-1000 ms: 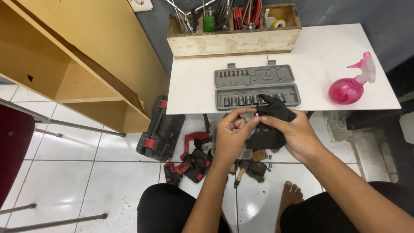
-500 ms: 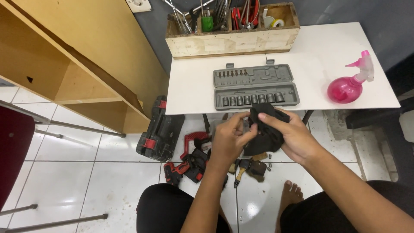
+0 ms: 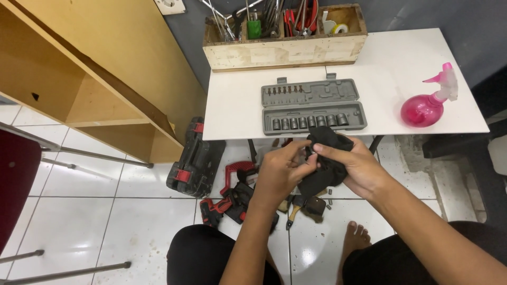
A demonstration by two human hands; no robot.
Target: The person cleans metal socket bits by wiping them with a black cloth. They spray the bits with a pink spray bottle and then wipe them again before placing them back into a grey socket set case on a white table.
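Both hands meet just below the front edge of the white table (image 3: 237,113), at about 6 o'clock from the open grey socket case (image 3: 312,107). The left hand (image 3: 277,174) and the right hand (image 3: 355,168) are both closed around one black cloth (image 3: 325,158), with the fingers pressing into its folds. I cannot tell if something small is wrapped inside it.

The cloth looks soft and light, and it bends easily, so it probably keeps no shape of its own. I think it is best gripped by a bunched part, as the hands do here, not by a loose corner, which may slip out.

Counting: one cloth, one socket case with eight sockets in its front row, and a row of small bits in the lid that is too small to count. At 3 o'clock from the case stands one pink spray bottle (image 3: 422,108). At 12 o'clock is one wooden tool box (image 3: 285,50). On the floor, at 9 o'clock from the hands, lie one black carrying case (image 3: 194,158) and red and black power tools (image 3: 232,195).
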